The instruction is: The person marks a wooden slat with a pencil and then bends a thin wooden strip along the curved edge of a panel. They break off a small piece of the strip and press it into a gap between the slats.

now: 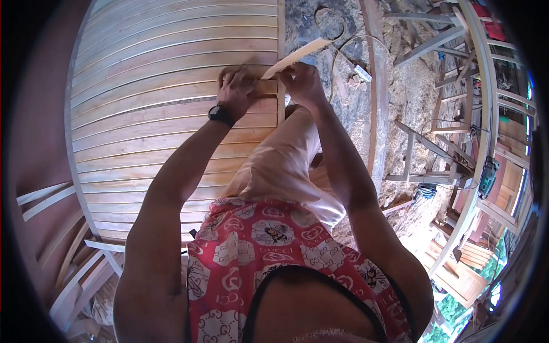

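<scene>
A thin, pale wooden strip (302, 54) slants across the right edge of the slatted wooden panel (171, 86), its upper end sticking out past the frame. My right hand (302, 84) pinches the strip near that edge, fingers closed. My left hand (235, 90), with a black watch (219, 114) on the wrist, rests over the slats. Its fingers are bent and closed around the strip's lower end, the fingertips partly hidden. Below the hands, a short dark gap shows between the slats beside the panel's edge rail (281, 108).
A cable (337, 48) loops over the rough ground to a white power strip (362, 73). Wooden frames (429, 46) stand at the right, with a dark tool (488, 177) on a beam. Loose wood pieces (74, 280) lie at lower left. My leg (280, 154) is against the panel.
</scene>
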A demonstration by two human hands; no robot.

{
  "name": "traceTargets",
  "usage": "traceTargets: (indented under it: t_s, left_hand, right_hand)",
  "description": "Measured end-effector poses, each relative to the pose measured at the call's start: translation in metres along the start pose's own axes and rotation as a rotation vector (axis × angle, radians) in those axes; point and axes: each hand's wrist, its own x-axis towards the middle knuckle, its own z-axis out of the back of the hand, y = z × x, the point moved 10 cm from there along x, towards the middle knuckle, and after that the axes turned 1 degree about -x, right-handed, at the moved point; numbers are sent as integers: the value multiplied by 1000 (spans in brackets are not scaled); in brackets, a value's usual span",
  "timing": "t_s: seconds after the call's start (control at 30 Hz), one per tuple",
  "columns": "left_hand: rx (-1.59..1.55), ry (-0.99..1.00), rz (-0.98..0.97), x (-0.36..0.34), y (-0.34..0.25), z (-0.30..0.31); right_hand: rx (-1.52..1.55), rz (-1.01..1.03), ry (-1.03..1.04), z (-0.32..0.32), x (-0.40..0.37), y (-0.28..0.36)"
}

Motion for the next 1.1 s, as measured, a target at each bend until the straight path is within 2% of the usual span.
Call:
traceTargets:
  t_s: [0.1,0.33,0.5,0.63,0.67,0.7,0.77,0.8,0.93,1.0,1.1]
  left_hand:
    - [7,22,-2,-2,2,-7]
    - [7,90,34,1,1,-9]
    - [49,57,-19,2,-3,-3]
    - [78,130,1,3,-12,1]
    - [93,55,-13,4,-15,7]
    - [86,63,-10,6,-14,6]
    - [-14,280,94,8,2,-15]
    - [16,186,46,10,-3,-7]
    - [-78,132,-3,6,-4,-12]
    - [-69,95,16,3,-9,-3]
    - [-113,186,108,-4,-13,-3]
  right_hand:
    - [49,86,-51,5,1,5]
    - [-14,103,-33,6,1,18]
    - [-14,193,-197,32,-5,44]
    - [25,162,-151,36,-19,50]
    - [0,159,-142,31,-22,45]
    - [-26,155,-131,26,-27,41]
    - [-67,169,-125,20,-36,36]
    - [-105,188,-123,17,-39,35]
    - [-73,204,-139,10,-47,25]
    - [-64,151,-141,7,-48,19]
    - [1,202,-192,7,-53,25]
